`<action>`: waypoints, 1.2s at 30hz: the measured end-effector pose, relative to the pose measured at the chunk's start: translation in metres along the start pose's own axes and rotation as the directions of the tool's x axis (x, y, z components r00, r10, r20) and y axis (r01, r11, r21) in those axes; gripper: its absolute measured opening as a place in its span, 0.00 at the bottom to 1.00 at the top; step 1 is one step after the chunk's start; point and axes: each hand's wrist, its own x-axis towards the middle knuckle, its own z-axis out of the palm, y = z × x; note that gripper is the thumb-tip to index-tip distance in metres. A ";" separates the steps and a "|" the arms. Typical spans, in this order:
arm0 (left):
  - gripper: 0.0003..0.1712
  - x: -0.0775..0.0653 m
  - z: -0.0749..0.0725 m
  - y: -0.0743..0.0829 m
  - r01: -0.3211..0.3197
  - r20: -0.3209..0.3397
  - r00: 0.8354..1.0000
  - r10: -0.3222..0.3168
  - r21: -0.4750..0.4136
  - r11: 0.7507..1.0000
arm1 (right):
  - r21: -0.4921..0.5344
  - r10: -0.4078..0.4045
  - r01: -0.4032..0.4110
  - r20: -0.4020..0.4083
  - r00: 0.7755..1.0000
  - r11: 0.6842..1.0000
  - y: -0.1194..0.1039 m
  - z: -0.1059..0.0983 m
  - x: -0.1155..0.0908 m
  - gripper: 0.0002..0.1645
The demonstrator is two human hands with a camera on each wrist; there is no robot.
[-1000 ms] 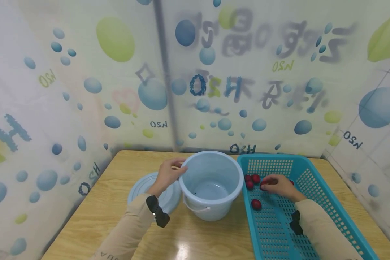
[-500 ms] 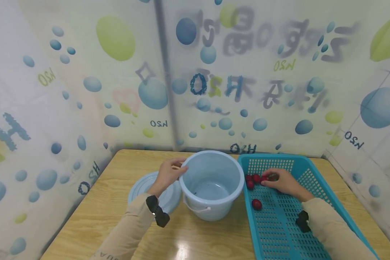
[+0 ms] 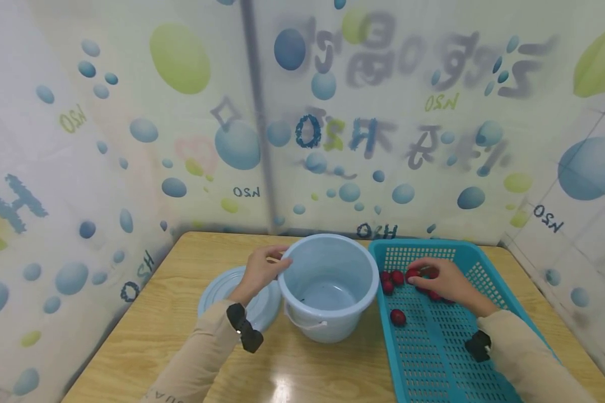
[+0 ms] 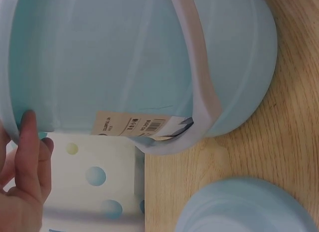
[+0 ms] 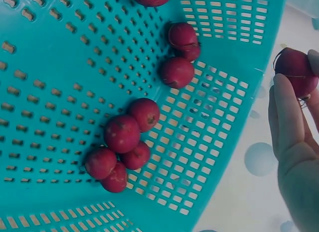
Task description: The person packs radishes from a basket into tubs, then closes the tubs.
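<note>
The left hand (image 3: 264, 271) pinched the rim of a pale blue bucket (image 3: 327, 327), which stood upright and uncovered on a wood-grained table (image 3: 302, 375); in the left-wrist view, 1 digit lay against the outer wall just below the rim. The bucket's handle (image 4: 202, 67) hung down against that wall, with a printed label (image 4: 132, 123) near its end. A pale blue lid (image 3: 222, 288) lay on the table to the left, partly hidden by the forearm.

The right hand (image 3: 443, 280) pinched 1 red fruit (image 5: 295, 72) between thumb and fingers, above the far part of a turquoise basket (image 3: 392, 358). The basket, perforated in floor and walls, stood just right of the bucket. In the right-wrist view, 9 further fruits (image 5: 122, 134) lay inside it: a cluster of 5, a group of 3, and 1 cut by the upper edge. Each wrist bore a black device (image 3: 244, 327).
</note>
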 end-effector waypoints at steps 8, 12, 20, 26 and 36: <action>0.20 0.000 -0.001 -0.001 -0.004 -0.007 1.000 0.004 0.012 1.000 | 0.021 -0.001 0.002 -0.031 1.000 1.000 -0.009 -0.006 -0.006 0.20; 0.20 -0.001 -0.002 -0.001 -0.008 -0.007 1.000 0.008 0.009 1.000 | 0.025 -0.009 0.010 -0.042 0.999 1.000 -0.012 -0.009 -0.005 0.22; 0.19 -0.002 -0.002 0.002 0.000 -0.006 1.000 0.000 0.006 1.000 | 0.024 -0.043 0.045 -0.070 0.997 0.999 -0.020 -0.014 0.002 0.23; 0.20 -0.001 -0.002 0.002 -0.007 -0.007 1.000 0.007 0.025 1.000 | 0.033 -0.054 0.057 -0.079 0.995 0.998 -0.027 -0.018 0.004 0.23; 0.20 0.001 0.000 0.001 0.003 -0.004 1.000 -0.002 0.054 0.999 | 0.029 -0.036 0.039 -0.084 0.996 0.999 -0.042 -0.021 0.009 0.27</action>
